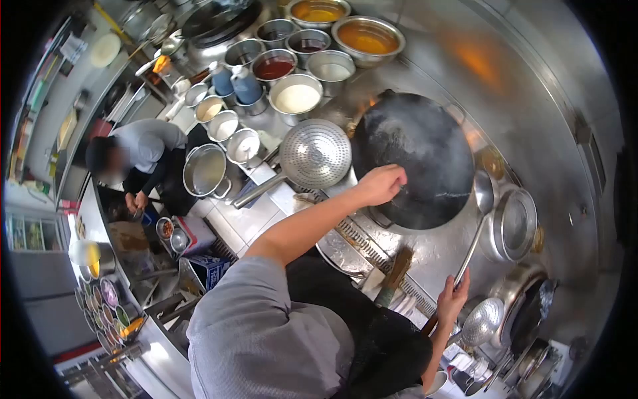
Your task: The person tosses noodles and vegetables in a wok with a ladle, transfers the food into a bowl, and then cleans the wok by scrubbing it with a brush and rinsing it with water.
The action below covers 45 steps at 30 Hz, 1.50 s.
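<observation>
A black wok (425,120) sits on the stove, with smoke or steam over it and flame at its far left rim. My left hand (382,185) is closed above the wok's near left part; whatever is in its fingers, if anything, is hidden. In my right hand (452,300) is the long handle of a ladle (485,191). Its bowl points away from me, just right of the wok. A perforated metal strainer (315,153) with a long handle lies left of the wok. Below the wok is a brush-like tool (396,271) with a green handle.
Metal bowls of liquids and powders, including a white one (295,98) and an orange one (367,38), stand at the back left. A round sieve (514,225) and a second strainer (483,322) are at right. Another person (143,149) bends over at left.
</observation>
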Each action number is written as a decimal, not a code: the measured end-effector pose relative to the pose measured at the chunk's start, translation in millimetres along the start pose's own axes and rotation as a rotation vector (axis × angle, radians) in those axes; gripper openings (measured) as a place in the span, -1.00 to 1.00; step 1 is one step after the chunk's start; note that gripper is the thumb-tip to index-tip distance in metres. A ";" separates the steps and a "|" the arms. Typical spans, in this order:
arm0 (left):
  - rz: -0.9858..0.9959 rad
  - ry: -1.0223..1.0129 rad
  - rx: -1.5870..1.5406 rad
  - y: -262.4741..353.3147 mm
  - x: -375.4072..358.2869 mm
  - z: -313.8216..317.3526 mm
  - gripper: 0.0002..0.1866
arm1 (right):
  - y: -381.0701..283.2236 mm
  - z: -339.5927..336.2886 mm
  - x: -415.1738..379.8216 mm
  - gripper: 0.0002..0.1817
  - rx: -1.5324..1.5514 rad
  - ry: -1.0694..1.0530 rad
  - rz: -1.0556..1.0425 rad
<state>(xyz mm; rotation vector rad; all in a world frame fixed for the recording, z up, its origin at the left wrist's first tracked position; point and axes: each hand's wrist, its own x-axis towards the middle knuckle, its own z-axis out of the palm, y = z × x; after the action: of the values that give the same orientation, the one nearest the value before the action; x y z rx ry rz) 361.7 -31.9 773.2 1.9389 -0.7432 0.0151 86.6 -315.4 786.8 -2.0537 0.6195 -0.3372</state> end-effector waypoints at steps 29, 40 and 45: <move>-1.074 -0.031 -0.246 -32.0 -265.4 -170.5 -0.85 | 105.6 -132.5 164.8 -0.42 -0.182 0.537 0.239; -0.906 0.160 -0.457 104.2 -229.4 -123.8 -0.85 | 144.6 -123.5 228.1 -0.75 1.058 0.168 0.497; -0.850 -0.005 -0.475 100.1 -175.2 -89.3 -0.78 | 147.3 -127.9 197.3 -0.80 1.584 -0.135 0.402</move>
<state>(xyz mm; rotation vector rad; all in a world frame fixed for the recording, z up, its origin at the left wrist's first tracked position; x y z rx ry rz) 196.6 97.7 841.2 1.6487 0.1214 -0.6268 148.5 -579.4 728.1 -0.4168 0.4011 -0.2806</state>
